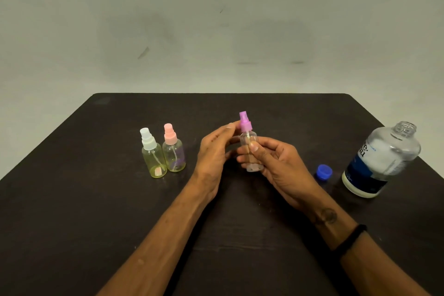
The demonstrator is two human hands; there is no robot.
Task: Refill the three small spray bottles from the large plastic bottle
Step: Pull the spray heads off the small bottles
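Your right hand (276, 163) grips the purple-capped spray bottle (249, 149) above the counter (72, 199); your left hand (213, 151) pinches its purple cap (245, 122). The large bottle (382, 161) stands uncapped, far right.

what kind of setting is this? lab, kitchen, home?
Hard to say; probably a staged recording setup, not a kitchen or lab. All that shows is a bare dark table against a plain scuffed wall, holding only the task items: small spray bottles and a large plastic bottle.
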